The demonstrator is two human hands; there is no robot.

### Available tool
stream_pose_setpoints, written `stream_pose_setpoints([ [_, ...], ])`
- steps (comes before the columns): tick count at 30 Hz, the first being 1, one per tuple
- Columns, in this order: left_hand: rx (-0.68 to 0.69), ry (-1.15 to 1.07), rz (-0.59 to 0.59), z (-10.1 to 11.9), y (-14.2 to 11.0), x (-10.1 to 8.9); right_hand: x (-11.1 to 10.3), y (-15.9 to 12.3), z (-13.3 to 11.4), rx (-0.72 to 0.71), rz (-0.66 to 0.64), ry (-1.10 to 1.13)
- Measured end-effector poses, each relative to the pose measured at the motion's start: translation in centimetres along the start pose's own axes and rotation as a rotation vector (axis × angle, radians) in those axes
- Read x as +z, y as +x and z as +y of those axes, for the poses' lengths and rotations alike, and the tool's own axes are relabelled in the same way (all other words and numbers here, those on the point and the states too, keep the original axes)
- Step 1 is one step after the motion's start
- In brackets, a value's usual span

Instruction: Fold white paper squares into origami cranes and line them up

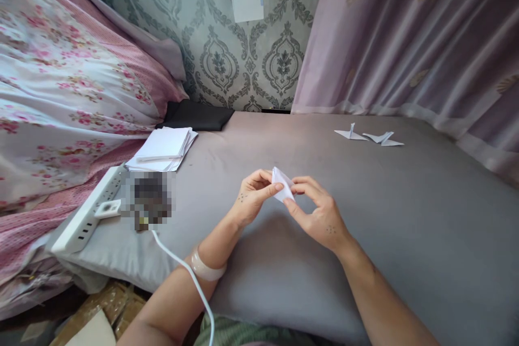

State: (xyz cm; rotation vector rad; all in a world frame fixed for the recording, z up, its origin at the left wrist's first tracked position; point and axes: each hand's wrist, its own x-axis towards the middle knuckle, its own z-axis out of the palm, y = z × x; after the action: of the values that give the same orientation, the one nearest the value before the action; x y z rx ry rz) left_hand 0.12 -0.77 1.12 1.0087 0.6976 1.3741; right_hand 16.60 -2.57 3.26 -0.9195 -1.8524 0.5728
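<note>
A small folded piece of white paper [283,183] is pinched between both my hands above the grey mattress [365,216]. My left hand [253,195] grips its left side with curled fingers and thumb. My right hand [316,213] holds the right edge between thumb and fingertips. Two finished folded paper shapes [351,134] [383,138] lie on the mattress farther back on the right.
A stack of white paper sheets [164,148] lies at the left, by a black cloth [198,116]. A white power strip [87,213] with a plug and a white cable [182,267] sits at the left edge. Pink floral bedding [60,97] is piled left; a curtain [405,38] hangs right.
</note>
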Motion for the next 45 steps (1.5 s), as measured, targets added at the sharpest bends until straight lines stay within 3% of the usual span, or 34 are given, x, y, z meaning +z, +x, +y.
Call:
stream_pose_setpoints([
  [8, 0.008, -0.085, 0.034, 0.1, -0.2, 0.1, 0.3, -0.4, -0.4, -0.117, 0.169, -0.094],
  [14, -0.015, -0.114, 0.074, -0.2, -0.2, 0.4, 0.5, -0.4, -0.5, 0.084, 0.201, -0.040],
  [18, -0.001, -0.032, 0.095, -0.3, -0.1, 0.5, 0.6, -0.2, 0.1, 0.160, 0.136, 0.032],
  [27, 0.020, 0.273, -0.078, -0.6, -0.4, 0.4, 0.6, 0.0, 0.6, 0.141, 0.146, 0.119],
  [38, 0.065, 0.452, -0.207, -0.6, -0.7, 0.1, 0.4, 0.0, 0.3, 0.099, 0.116, 0.015],
  [45, 0.070, 0.503, -0.242, 0.2, -0.8, 0.2, 0.6, 0.0, 0.4, 0.165, 0.084, 0.063],
])
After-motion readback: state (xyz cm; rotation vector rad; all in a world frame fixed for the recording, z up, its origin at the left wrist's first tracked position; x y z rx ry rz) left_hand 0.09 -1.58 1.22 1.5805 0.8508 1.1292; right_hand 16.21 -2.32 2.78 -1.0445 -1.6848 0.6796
